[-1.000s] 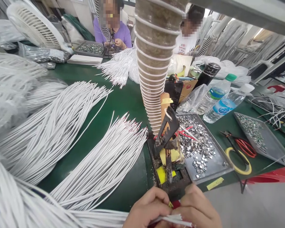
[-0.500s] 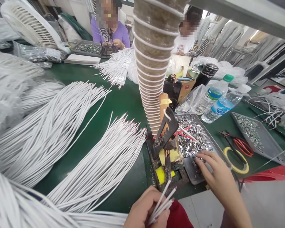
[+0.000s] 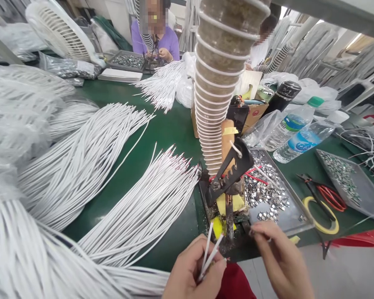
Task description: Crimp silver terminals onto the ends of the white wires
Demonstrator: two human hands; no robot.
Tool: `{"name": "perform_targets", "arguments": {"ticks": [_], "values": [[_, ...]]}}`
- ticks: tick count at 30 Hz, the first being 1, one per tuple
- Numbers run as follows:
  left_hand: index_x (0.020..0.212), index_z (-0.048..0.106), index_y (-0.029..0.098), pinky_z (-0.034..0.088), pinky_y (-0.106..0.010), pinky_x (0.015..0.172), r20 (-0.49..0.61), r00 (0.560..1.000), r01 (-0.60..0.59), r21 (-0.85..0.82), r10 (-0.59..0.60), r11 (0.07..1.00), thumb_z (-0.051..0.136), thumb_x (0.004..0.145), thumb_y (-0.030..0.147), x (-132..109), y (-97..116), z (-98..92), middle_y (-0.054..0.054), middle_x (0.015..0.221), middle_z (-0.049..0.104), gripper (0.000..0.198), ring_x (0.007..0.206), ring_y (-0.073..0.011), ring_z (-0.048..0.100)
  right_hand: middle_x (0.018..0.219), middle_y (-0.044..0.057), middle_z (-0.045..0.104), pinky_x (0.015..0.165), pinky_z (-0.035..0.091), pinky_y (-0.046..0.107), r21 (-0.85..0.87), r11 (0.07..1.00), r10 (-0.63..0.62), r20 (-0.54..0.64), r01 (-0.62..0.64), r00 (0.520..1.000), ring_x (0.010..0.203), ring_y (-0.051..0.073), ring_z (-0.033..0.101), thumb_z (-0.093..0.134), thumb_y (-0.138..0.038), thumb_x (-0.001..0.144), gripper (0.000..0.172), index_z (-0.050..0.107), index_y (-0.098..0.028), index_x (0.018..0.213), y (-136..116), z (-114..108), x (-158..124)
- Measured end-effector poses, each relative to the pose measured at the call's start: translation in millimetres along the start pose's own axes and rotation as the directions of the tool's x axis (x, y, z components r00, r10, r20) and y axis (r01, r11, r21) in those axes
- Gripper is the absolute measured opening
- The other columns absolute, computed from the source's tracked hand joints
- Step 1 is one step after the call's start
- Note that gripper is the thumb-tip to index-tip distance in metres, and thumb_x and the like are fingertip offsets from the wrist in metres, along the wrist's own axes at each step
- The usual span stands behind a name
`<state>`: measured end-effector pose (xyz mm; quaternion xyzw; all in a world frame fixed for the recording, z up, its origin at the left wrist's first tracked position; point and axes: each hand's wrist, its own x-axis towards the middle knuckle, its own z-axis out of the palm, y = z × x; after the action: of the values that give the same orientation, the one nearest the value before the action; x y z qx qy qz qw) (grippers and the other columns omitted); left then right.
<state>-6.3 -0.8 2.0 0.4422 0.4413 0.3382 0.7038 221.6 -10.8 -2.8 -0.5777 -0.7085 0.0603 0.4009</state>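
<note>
At the bottom centre my left hand (image 3: pixel 195 268) is closed around a few white cables (image 3: pixel 209 262), whose ends point up and to the right. My right hand (image 3: pixel 279 253) is pinched shut in front of the parts tray, with a small metal piece (image 3: pixel 252 233) just visible at its fingertips; the exact shape is too small to make out. Between and beyond both hands stands a soldering stand (image 3: pixel 229 203) with a black toothed bracket (image 3: pixel 229 174) and yellow pads. The metal tray (image 3: pixel 294 203) behind my right hand holds many small shiny metal pieces (image 3: pixel 269 189).
Large bundles of white cables (image 3: pixel 143 207) cover the left side. A ribbed duct hose (image 3: pixel 221 83) hangs over the stand. Water bottles (image 3: pixel 303 143), red-handled pliers (image 3: pixel 330 197), a yellow tape roll (image 3: pixel 320 228) and a second tray (image 3: pixel 366 195) lie right. Two people sit opposite.
My right hand has come out of the tray, moving left and down toward my left hand, with a small metal piece in its fingertips. The whole view has shifted slightly.
</note>
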Motion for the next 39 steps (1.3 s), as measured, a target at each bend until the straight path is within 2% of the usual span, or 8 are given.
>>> {"name": "perform_targets", "arguments": {"ticks": [5, 12, 18, 21, 26, 30, 34, 39], "values": [[0.077, 0.067, 0.021, 0.041, -0.027, 0.074, -0.026, 0.993, -0.118, -0.01, 0.117, 0.993, 0.068, 0.097, 0.031, 3, -2, -0.5, -0.001, 0.09, 0.055, 0.022, 0.08, -0.0197, 0.05, 0.09, 0.001, 0.077, 0.083, 0.063, 0.022, 0.154, 0.979, -0.136, 0.01, 0.133, 0.991, 0.079, 0.013, 0.076, 0.063, -0.012, 0.1, 0.015, 0.069, -0.022, 0.109, -23, 9, -9], [0.08, 0.06, 0.021, 0.038, -0.026, 0.068, 0.04, 0.999, 0.013, -0.115, -0.008, 0.993, 0.068, 0.095, 0.039, 1, -7, 2.4, 0.0, 0.08, 0.057, 0.025, 0.073, -0.0175, 0.044, 0.09, 0.002, 0.073, 0.072, 0.064, 0.025, 0.228, 0.961, -0.174, 0.062, 0.156, 0.983, 0.077, 0.015, 0.071, 0.068, -0.006, 0.094, 0.025, 0.07, -0.021, 0.114, -23, 12, -14], [0.078, 0.057, 0.022, 0.035, -0.027, 0.065, 0.0, 0.996, 0.091, -0.062, -0.092, 0.994, 0.07, 0.088, 0.031, 3, 3, 6.9, 0.003, 0.074, 0.054, 0.019, 0.068, -0.0163, 0.043, 0.095, 0.004, 0.068, 0.074, 0.065, 0.024, 0.094, 0.979, -0.186, 0.042, 0.182, 0.982, 0.081, 0.014, 0.071, 0.061, -0.004, 0.095, 0.029, 0.071, -0.019, 0.118, -23, 11, -21], [0.08, 0.059, 0.022, 0.037, -0.026, 0.065, -0.023, 0.997, 0.076, -0.052, -0.077, 0.996, 0.068, 0.089, 0.033, 4, 5, 8.6, 0.002, 0.076, 0.057, 0.017, 0.07, -0.0169, 0.045, 0.103, 0.006, 0.07, 0.079, 0.066, 0.02, 0.046, 0.976, -0.21, -0.031, 0.212, 0.977, 0.089, 0.013, 0.075, 0.062, -0.003, 0.093, 0.024, 0.068, -0.018, 0.11, -22, 13, -23], [0.081, 0.061, 0.023, 0.045, -0.026, 0.071, -0.085, 0.992, 0.081, -0.097, -0.09, 0.992, 0.073, 0.087, 0.042, 6, 0, 12.2, 0.001, 0.079, 0.062, 0.023, 0.072, -0.0179, 0.051, 0.1, 0.005, 0.073, 0.081, 0.066, 0.018, 0.009, 0.967, -0.254, -0.063, 0.255, 0.965, 0.088, 0.012, 0.078, 0.066, -0.002, 0.09, 0.022, 0.066, -0.019, 0.104, -26, 17, -20], [0.08, 0.064, 0.023, 0.05, -0.026, 0.072, -0.141, 0.988, 0.048, -0.113, -0.064, 0.992, 0.079, 0.085, 0.047, 7, -1, 13.9, -0.001, 0.078, 0.063, 0.029, 0.073, -0.0191, 0.055, 0.101, 0.006, 0.074, 0.081, 0.066, 0.019, -0.013, 0.971, -0.24, -0.096, 0.24, 0.966, 0.088, 0.012, 0.079, 0.067, -0.002, 0.091, 0.022, 0.066, -0.019, 0.104, -29, 18, -15], [0.08, 0.065, 0.023, 0.049, -0.025, 0.07, -0.154, 0.988, -0.007, -0.121, -0.012, 0.993, 0.077, 0.088, 0.045, 7, 1, 13.9, 0.004, 0.068, 0.053, 0.026, 0.07, -0.0185, 0.054, 0.103, 0.006, 0.073, 0.081, 0.065, 0.019, -0.025, 0.975, -0.221, -0.103, 0.219, 0.97, 0.09, 0.012, 0.078, 0.068, -0.003, 0.091, 0.021, 0.066, -0.02, 0.103, -34, 23, -14], [0.081, 0.064, 0.021, 0.041, -0.022, 0.063, -0.125, 0.992, -0.002, -0.052, -0.004, 0.999, 0.073, 0.09, 0.031, 5, 5, 11.7, 0.004, 0.073, 0.056, 0.016, 0.066, -0.0143, 0.045, 0.097, 0.004, 0.072, 0.077, 0.064, 0.02, 0.053, 0.996, -0.058, -0.243, 0.072, 0.968, 0.085, 0.011, 0.075, 0.063, -0.005, 0.095, 0.017, 0.066, -0.021, 0.097, -48, 40, -16]]}}
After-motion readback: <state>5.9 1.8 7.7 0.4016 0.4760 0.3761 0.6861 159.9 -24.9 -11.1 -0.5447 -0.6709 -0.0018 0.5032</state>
